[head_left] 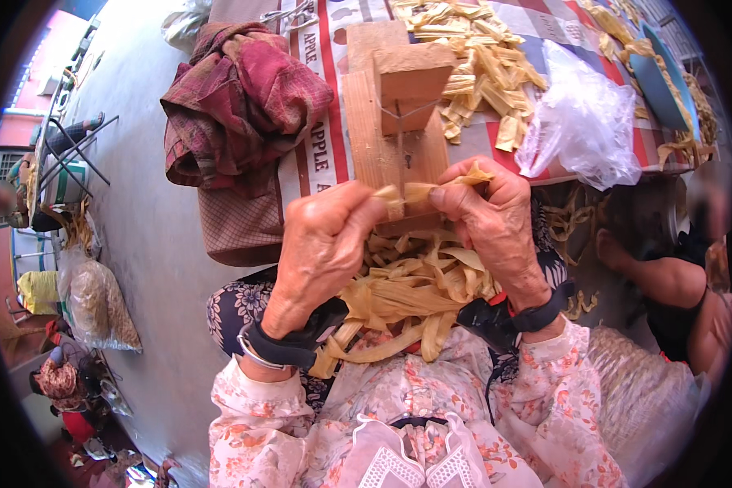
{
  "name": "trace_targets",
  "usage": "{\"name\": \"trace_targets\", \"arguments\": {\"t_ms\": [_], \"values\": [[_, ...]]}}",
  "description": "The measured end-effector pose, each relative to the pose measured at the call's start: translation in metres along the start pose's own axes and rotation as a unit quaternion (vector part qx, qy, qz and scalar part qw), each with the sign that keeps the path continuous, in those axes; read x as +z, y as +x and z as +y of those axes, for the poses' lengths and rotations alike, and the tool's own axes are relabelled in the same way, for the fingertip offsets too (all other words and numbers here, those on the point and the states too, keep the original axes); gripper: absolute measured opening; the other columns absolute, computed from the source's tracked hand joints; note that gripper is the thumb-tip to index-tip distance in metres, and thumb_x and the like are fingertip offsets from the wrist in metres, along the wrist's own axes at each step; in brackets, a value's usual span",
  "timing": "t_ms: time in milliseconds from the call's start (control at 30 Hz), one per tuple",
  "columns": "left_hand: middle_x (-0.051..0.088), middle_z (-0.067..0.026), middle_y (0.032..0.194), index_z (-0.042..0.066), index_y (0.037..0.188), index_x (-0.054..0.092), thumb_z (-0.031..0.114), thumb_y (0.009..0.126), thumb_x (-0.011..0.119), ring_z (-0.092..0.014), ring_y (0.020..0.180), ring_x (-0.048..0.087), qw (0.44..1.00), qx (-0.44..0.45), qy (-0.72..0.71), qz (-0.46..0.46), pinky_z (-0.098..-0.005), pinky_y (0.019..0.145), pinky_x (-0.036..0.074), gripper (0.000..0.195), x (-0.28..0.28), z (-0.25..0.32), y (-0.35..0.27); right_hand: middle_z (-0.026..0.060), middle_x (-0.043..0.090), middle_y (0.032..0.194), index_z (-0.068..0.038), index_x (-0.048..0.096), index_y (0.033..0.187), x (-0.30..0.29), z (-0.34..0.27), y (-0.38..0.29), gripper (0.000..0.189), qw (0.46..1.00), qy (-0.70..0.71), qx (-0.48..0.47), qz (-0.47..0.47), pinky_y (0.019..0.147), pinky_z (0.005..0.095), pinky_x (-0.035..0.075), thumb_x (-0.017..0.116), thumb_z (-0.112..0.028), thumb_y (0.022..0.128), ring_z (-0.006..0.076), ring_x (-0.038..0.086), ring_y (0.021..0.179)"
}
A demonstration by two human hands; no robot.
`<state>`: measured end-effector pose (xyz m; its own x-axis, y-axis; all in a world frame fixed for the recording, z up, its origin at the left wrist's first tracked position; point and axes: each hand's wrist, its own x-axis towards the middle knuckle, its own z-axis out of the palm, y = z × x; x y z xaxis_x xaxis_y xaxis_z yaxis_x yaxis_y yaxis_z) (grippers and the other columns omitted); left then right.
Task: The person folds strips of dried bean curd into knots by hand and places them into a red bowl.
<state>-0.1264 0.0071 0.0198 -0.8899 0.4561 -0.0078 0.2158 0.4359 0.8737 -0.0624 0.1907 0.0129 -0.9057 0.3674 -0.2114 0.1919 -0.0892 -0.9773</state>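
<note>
A yellow strip of dried plant leaf [419, 193] spans the gap between my two hands, in front of a wooden block stand [361, 122] with a thin upright metal rod [401, 146]. My left hand [329, 244] pinches one end of the strip; my right hand [494, 213] grips the other, with a folded end sticking up past the thumb. The strip meets the rod's lower part; whether it is hooked there I cannot tell. Below my hands, a heap of loose dried strips [402, 296] lies in my lap. Folded strip pieces [485, 79] are piled right of the stand.
A crumpled plaid cloth [244, 104] lies left of the stand, and a clear plastic bag [579, 122] at the right. A blue container [665, 85] with strips stands at the far right. Another person's bare leg [659, 277] is close on the right. Filled bags [100, 299] stand on the floor at left.
</note>
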Motion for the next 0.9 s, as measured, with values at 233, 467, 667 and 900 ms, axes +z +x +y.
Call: {"name": "trace_targets", "arguments": {"t_ms": [233,467,667,900], "values": [[0.047,0.0033,0.061,0.001,0.085,0.055,0.017,0.091,0.051,-0.003,0.046,0.039,0.934,-0.178,-0.307,0.033,-0.0163,0.041,0.031,0.017,-0.009,0.016,-0.069,0.0020,0.058,0.071,0.001,0.056,0.089,-0.031,0.010,-0.049,0.013,0.990,0.136,0.044,-0.012,0.042,0.0177,0.042,0.064,-0.002,0.079,0.0051,0.050,0.048],[0.056,-0.0065,0.085,-0.002,0.098,0.056,0.012,0.092,0.046,-0.013,0.072,0.056,0.912,-0.143,-0.377,-0.078,-0.0244,0.063,0.046,0.018,0.006,0.025,-0.096,0.0104,0.059,0.087,-0.004,0.054,0.112,-0.035,0.022,-0.066,0.038,0.909,-0.349,-0.224,-0.045,0.063,0.0256,0.047,0.055,0.004,0.075,0.0132,0.058,0.073],[0.060,-0.0068,0.074,-0.003,0.098,0.055,0.012,0.092,0.048,-0.010,0.061,0.058,0.890,-0.169,-0.384,-0.178,-0.0184,0.051,0.047,0.018,0.026,0.038,-0.096,0.0055,0.058,0.068,0.002,0.060,0.085,-0.006,-0.015,-0.090,0.010,0.964,-0.151,-0.163,-0.144,0.056,0.0247,0.044,0.062,-0.003,0.076,0.0094,0.056,0.063],[0.053,0.0009,0.068,0.002,0.088,0.057,0.019,0.092,0.049,-0.004,0.057,0.049,0.873,-0.235,-0.328,-0.274,-0.0168,0.050,0.040,0.019,-0.001,0.025,-0.113,-0.0009,0.050,0.055,-0.001,0.056,0.073,-0.025,-0.018,-0.095,0.011,0.993,0.020,0.025,-0.110,0.039,0.0179,0.035,0.059,-0.008,0.082,0.0036,0.046,0.045]]}}
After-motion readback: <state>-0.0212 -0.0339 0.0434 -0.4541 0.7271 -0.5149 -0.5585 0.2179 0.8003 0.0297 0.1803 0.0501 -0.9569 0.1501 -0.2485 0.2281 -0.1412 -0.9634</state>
